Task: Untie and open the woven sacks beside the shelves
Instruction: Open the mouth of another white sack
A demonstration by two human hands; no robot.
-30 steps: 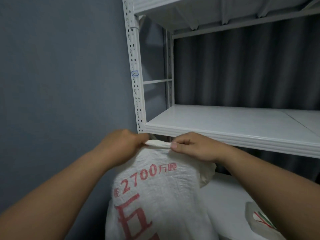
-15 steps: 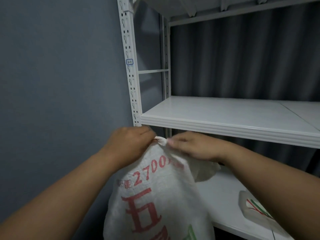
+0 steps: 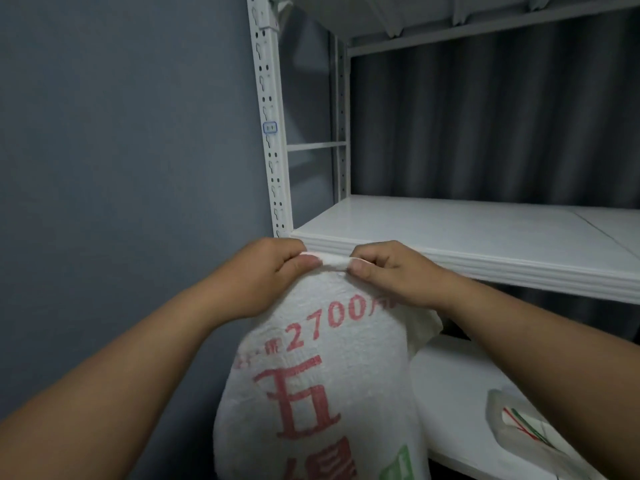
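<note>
A blue-grey wall [image 3: 121,168] stood left of the white shelving. A small blue-framed label [image 3: 270,127] sat on its slotted front upright [image 3: 268,116]. Dark pleated curtain [image 3: 485,126], or perhaps corrugated panel, hung behind.

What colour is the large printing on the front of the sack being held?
Red, on the white sack; the head view shows it.
</note>
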